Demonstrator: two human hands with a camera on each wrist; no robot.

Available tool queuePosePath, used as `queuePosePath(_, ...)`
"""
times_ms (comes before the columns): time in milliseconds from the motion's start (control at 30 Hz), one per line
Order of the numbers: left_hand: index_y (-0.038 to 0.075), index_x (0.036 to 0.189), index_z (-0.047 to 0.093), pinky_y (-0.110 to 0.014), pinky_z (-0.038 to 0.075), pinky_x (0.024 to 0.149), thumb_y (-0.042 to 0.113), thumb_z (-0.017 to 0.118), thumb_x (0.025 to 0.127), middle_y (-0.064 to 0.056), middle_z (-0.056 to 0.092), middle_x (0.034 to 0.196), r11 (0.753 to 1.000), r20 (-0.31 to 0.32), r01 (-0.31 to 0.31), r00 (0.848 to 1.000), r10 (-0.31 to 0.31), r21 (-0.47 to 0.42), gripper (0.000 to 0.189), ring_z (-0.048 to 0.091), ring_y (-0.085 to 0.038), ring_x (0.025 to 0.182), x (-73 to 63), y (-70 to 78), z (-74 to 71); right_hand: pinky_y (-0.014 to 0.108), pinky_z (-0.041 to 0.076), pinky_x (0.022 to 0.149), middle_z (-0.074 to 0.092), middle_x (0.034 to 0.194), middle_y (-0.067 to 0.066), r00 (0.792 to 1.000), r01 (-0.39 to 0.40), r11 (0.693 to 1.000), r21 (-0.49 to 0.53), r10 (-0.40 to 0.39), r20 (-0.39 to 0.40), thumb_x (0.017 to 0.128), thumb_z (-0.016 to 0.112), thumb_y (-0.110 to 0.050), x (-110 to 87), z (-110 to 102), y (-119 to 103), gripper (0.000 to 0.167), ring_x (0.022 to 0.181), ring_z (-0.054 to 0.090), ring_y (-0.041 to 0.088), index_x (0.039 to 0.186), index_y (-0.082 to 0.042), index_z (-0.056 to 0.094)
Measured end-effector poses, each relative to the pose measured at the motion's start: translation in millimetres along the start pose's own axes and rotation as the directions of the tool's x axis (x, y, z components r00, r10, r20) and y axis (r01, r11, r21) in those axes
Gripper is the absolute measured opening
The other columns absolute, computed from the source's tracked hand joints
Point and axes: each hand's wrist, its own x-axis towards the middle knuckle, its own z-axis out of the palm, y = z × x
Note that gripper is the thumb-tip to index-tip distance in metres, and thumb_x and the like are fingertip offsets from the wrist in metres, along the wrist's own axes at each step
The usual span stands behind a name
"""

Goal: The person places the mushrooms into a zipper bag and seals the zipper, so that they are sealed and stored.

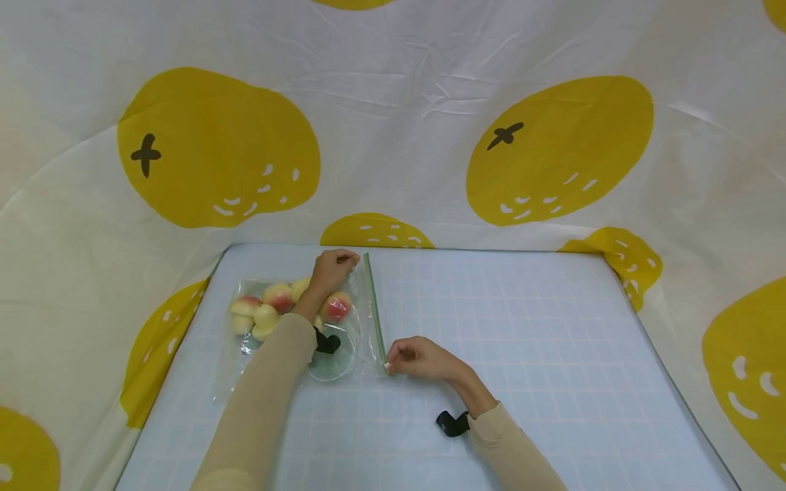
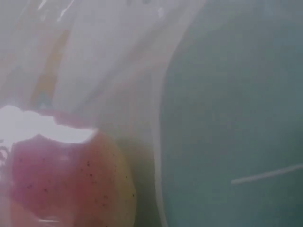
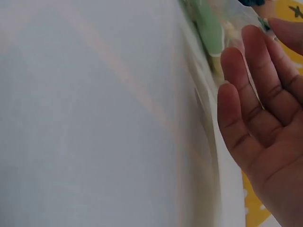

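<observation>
A clear zip bag (image 1: pixel 362 344) with a green zip strip (image 1: pixel 375 307) lies flat on the table, its zip edge toward the right. Inside are several yellow-and-red toy fruits, among them a peach-like one (image 1: pixel 336 307) that also fills the lower left of the left wrist view as a red-yellow fruit (image 2: pixel 71 179). My left hand (image 1: pixel 333 271) reaches across the bag and pinches its edge by the far end of the zip. At the near end, thumb and index finger of my right hand (image 1: pixel 424 358) pinch the zip corner, where a small white bit shows.
A light blue checked table (image 1: pixel 522 341) extends to the right of the bag. Behind it hangs a white cloth (image 1: pixel 393 136) with large yellow fruit prints. Black wrist cameras sit on both arms, the left one (image 1: pixel 327 342) just over the bag.
</observation>
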Motion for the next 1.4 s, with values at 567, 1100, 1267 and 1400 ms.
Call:
queuePosePath(567,0.006,0.102,0.076,-0.042,0.051,0.089,0.020,0.065,0.098,-0.007,0.072,0.103,0.947,0.236,-0.130,0.970,0.059,0.294,0.018,0.063,-0.025,0.094,6.9,11.9,23.2,0.022,0.040,0.055,0.060,0.066,0.000,0.980,-0.178,0.977,-0.114,0.187,0.069,0.094,0.071,-0.016,-6.3,11,-2,0.013,0.057,0.047,0.004,0.082,-0.011,0.068)
queuePosePath(1100,0.009,0.106,0.074,-0.041,0.048,0.094,0.020,0.061,0.099,-0.005,0.070,0.108,0.895,0.312,-0.168,0.950,0.034,0.414,0.018,0.061,-0.025,0.098,4.9,12.9,27.0,0.025,0.042,0.049,0.070,0.074,0.014,0.957,-0.254,0.967,-0.013,0.254,0.143,0.096,0.065,-0.016,-8.7,16,-6,0.018,0.053,0.053,0.016,0.086,-0.001,0.069)
queuePosePath(1267,0.006,0.118,0.070,-0.043,0.046,0.099,0.022,0.053,0.103,-0.010,0.068,0.118,0.863,0.336,-0.235,0.938,0.082,0.448,0.027,0.061,-0.028,0.109,5.1,17.1,26.1,0.030,0.052,0.055,0.072,0.083,0.012,0.962,-0.247,0.969,-0.015,0.247,0.114,0.098,0.060,-0.012,-9.5,10,-2,0.014,0.067,0.067,0.023,0.095,-0.004,0.071)
queuePosePath(1400,0.004,0.127,0.066,-0.045,0.043,0.103,0.024,0.052,0.104,-0.014,0.065,0.124,0.845,0.327,-0.273,0.937,0.125,0.460,0.033,0.059,-0.031,0.116,0.8,25.3,21.6,0.034,0.055,0.062,0.072,0.089,0.010,0.968,-0.239,0.971,-0.016,0.240,0.074,0.100,0.057,-0.012,-10.9,3,-1,0.016,0.076,0.069,0.027,0.104,-0.004,0.070)
